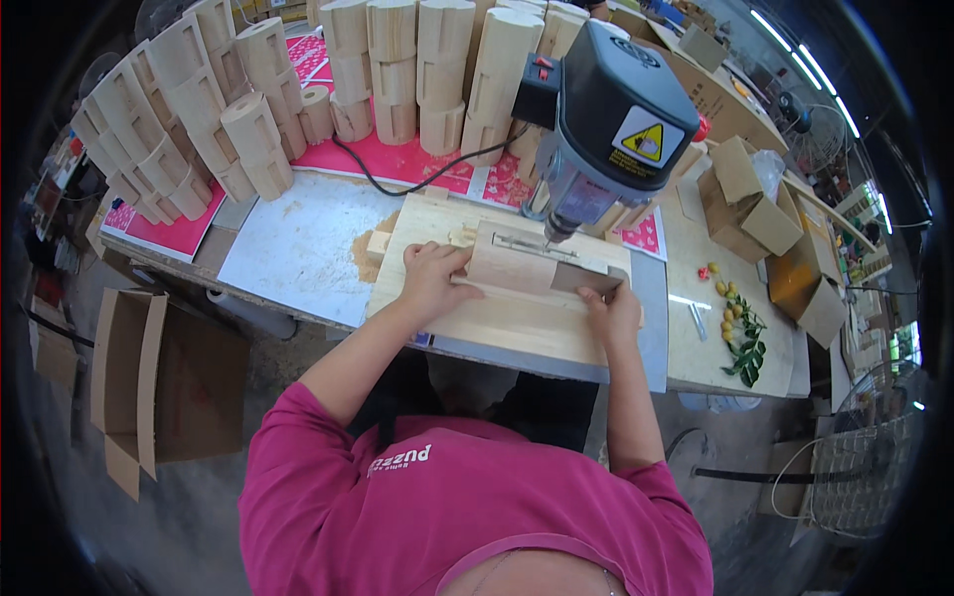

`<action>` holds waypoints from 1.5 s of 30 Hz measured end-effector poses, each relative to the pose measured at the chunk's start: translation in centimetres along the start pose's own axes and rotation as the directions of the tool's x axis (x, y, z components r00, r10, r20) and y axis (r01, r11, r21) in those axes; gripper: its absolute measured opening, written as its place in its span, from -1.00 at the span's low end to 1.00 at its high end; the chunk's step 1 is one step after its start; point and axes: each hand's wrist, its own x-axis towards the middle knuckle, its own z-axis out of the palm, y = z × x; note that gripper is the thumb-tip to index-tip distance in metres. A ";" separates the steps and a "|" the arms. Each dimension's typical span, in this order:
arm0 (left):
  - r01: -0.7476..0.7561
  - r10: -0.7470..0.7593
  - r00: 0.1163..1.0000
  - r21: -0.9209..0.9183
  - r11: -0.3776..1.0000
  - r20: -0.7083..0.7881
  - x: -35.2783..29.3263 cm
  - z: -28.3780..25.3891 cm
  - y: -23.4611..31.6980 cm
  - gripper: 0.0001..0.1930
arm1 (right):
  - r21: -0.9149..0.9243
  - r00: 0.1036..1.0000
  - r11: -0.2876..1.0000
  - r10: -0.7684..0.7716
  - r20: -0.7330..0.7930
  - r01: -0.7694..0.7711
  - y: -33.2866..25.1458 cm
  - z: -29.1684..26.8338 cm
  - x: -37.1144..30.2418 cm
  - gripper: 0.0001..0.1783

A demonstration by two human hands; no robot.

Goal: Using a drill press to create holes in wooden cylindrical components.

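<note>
A pale wooden cylinder (509, 268) with a long slot along its top lies on a flat wooden board (477, 323). My left hand (434, 280) is closed around its left end, the thumb pressed along the near side. At the opposite end my right hand (614, 316) grips a grey-brown flat piece (584, 278) that lies against the cylinder. A thin metal strip or frame shows in the slot, too small to make out fully. The chuck of a drill press (626, 109) hangs just over the slot; whether its bit touches anything cannot be made out.
Stacked wooden cylinders (393, 74) line the back and left. A black cable (417, 189) crosses the pink sheet. Open cardboard boxes stand at right (745, 204) and on the floor at left (179, 382). Yellow fruit with leaves (740, 338) lies on the right tabletop.
</note>
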 end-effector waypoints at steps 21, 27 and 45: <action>-0.119 0.125 0.991 -0.122 0.985 0.047 0.8 0.7 -1.4 -0.48 | 0.267 0.722 0.734 -0.412 -0.556 0.624 -11.6 -17.4 9.0 -0.73; -0.096 0.101 0.994 -0.114 0.989 0.040 0.1 0.4 -1.5 -0.48 | 0.366 0.940 0.868 -0.332 -0.076 0.336 -13.4 -13.4 14.1 -0.43; -0.079 0.087 0.994 -0.123 0.989 0.059 0.6 0.4 -1.3 -0.56 | 0.197 0.784 0.808 -0.431 -0.446 0.556 -8.1 -5.9 -2.3 -0.80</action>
